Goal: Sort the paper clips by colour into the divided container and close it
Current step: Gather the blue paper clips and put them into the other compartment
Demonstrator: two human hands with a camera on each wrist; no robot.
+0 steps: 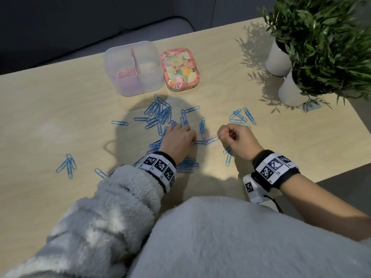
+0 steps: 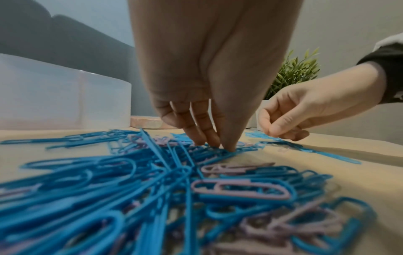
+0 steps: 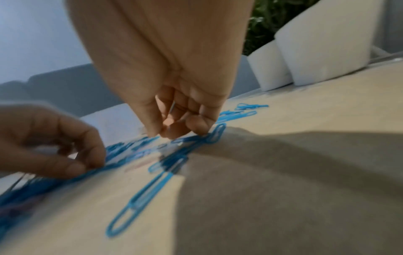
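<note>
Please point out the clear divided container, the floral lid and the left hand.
Clear plastic divided container (image 1: pixel 149 81), head view, front wall.
Floral pink lid (image 1: pixel 180 68), head view, top surface.
Left hand (image 1: pixel 178 142), head view, back of the hand.

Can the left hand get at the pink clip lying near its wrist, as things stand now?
Probably yes. The pink clip lies on top of blue clips, with nothing covering it. The left hand is busy further ahead, its fingertips pressing on the pile, so it must draw back first.
</note>
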